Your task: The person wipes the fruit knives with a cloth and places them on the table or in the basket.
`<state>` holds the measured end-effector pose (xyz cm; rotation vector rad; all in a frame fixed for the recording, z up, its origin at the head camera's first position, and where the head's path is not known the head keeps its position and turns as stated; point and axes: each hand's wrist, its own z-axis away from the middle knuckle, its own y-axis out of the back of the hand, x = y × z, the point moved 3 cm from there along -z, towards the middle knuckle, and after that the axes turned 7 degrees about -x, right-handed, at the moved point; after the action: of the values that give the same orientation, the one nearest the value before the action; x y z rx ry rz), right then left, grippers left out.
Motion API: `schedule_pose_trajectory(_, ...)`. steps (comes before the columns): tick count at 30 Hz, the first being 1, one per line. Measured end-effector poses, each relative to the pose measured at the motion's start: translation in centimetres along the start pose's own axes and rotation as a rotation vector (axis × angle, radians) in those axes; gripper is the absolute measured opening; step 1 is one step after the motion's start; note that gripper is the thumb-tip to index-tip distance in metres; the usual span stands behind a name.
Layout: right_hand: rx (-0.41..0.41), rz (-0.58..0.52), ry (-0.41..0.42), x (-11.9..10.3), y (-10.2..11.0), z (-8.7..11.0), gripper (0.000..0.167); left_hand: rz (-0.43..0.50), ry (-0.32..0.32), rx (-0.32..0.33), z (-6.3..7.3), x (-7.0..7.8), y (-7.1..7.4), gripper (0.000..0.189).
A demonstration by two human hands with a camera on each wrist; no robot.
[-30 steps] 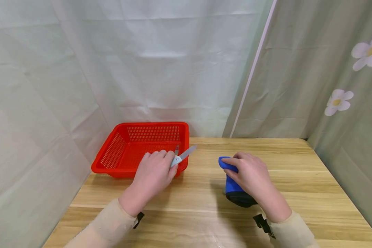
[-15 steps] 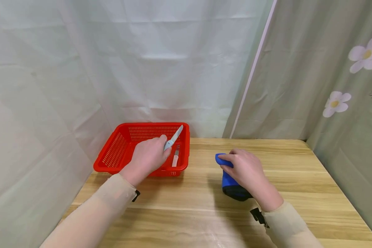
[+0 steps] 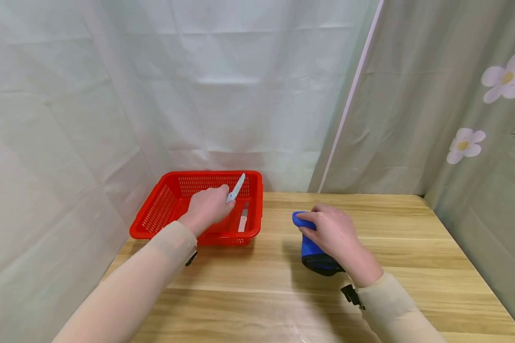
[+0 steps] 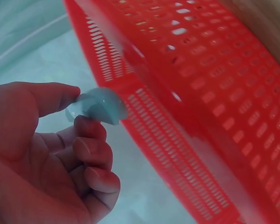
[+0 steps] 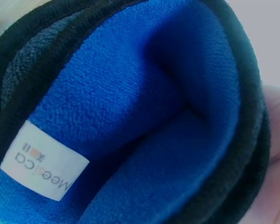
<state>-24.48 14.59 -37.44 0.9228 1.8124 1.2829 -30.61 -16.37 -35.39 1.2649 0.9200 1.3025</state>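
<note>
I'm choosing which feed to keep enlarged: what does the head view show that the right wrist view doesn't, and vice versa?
Only the head view shows the left hand holding a knife over the red basket, and the pale pink-handled tool lying inside.

Only the right wrist view shows the white label with printed lettering on the cloth.

Both show the blue cloth with its black trim and at least part of the right hand.
</note>
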Motion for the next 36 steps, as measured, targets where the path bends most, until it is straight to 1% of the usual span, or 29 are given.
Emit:
schedule_pose_trajectory(6,-0.018,0.005,-0.002,-0.2,-0.2,-0.2,0.031,0.026,0.051,-0.075,-1.3,-0.5,-0.9,0.024)
schedule_pose_trajectory(13,0.005,0.003,0.020,-0.3,-0.5,-0.2,0.031,0.052,0.112,-0.149,-2.6,-0.6,-2.2,0.019)
schedule_pose_trajectory(16,0.002,0.007,0.024,-0.4,-0.7,-0.2,0.031,0.047,0.126,-0.185,-3.1,-0.6,-2.7,0.018)
schedule_pose_trajectory(22,-0.017,0.004,0.012,-0.6,-1.1,-0.2,0.031,0.063,0.148,-0.210,-3.4,-1.0,-3.7,0.015)
schedule_pose_trajectory(26,-0.021,-0.003,0.009,-0.5,-1.2,-0.1,0.031,0.087,0.186,-0.223,-3.6,-1.3,-4.4,0.015)
schedule_pose_trajectory(29,-0.018,-0.008,0.011,-0.5,-1.3,0.0,0.031,0.094,0.202,-0.237,-3.8,-1.4,-4.9,0.017)
schedule_pose_trajectory(36,-0.008,-0.004,0.017,-0.4,-1.5,0.1,0.031,0.098,0.196,-0.254,-3.9,-1.3,-5.6,0.013)
